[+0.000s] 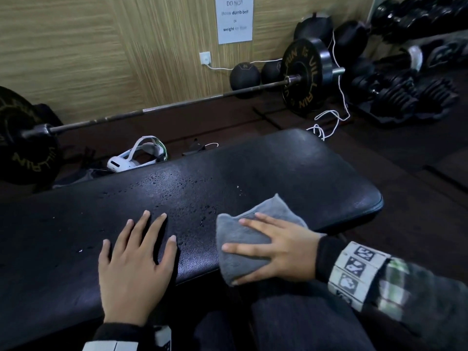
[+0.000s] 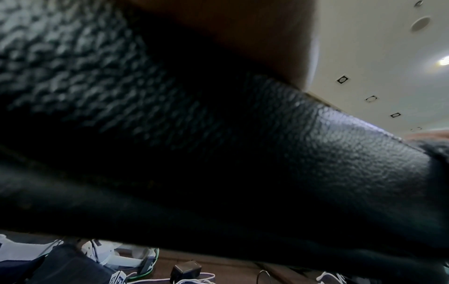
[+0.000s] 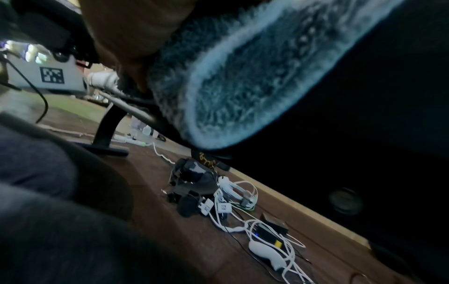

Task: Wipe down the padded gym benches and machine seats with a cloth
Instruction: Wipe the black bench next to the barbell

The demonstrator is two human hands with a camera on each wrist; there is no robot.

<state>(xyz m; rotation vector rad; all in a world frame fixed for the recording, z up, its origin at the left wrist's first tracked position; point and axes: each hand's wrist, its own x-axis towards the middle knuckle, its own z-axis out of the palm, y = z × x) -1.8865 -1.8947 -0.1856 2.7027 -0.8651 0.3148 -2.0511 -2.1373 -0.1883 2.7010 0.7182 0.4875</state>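
Right hand [image 1: 276, 245] flat on a folded grey cloth [image 1: 243, 252], fingers [image 1: 255, 221] straight and spread, pressing the cloth onto the near edge of the black padded bench [image 1: 291, 173]; nothing gripped or pinched. Part of the cloth draped over that edge below the thumb. In the right wrist view, fuzzy grey cloth [image 3: 243, 76] close to the lens, tucked under the palm against the dark padding.

Left hand [image 1: 134, 269] just beside the cloth, not touching it, palm down on the bench with fingers [image 1: 152, 229] straight and fanned, holding nothing. Between the two hands and just beyond the fingertips, a scatter of water droplets [image 1: 192, 198] on the grained vinyl. In the left wrist view, mostly the rounded edge of the bench [image 2: 340, 153], with ceiling lights past it.

Dark sleeves on both wrists, a white band with black printed markers [image 1: 354, 272] on the right one. Dark trouser legs [image 1: 291, 325] below the hands.

Beyond the bench, on the dark floor: a white headset [image 1: 136, 158], a small black adapter [image 1: 196, 148] with cable, and a loaded barbell [image 1: 164, 108] lying along the wood-panelled wall. Further right, round black weights [image 1: 244, 77], loose white cord [image 1: 329, 120] and dumbbells [image 1: 405, 95]. A printed paper notice [image 1: 234, 19] on the wall, above a white socket [image 1: 205, 57].
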